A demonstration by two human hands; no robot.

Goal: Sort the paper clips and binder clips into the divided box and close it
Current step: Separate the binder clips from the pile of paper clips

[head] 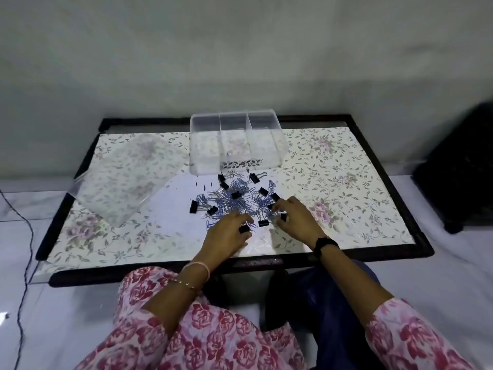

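A clear divided box with three compartments stands at the table's far middle, open and looking empty. Its clear lid lies flat to the left. In front of the box a pile of blue and silver paper clips is mixed with several black binder clips. My left hand rests at the pile's near edge with its fingers curled on a black binder clip. My right hand is at the pile's right side, fingers pinching a black binder clip.
The low table has a floral top and a dark frame. A dark object stands on the floor at the right. A black cable runs down the floor at the left. My legs are under the near edge.
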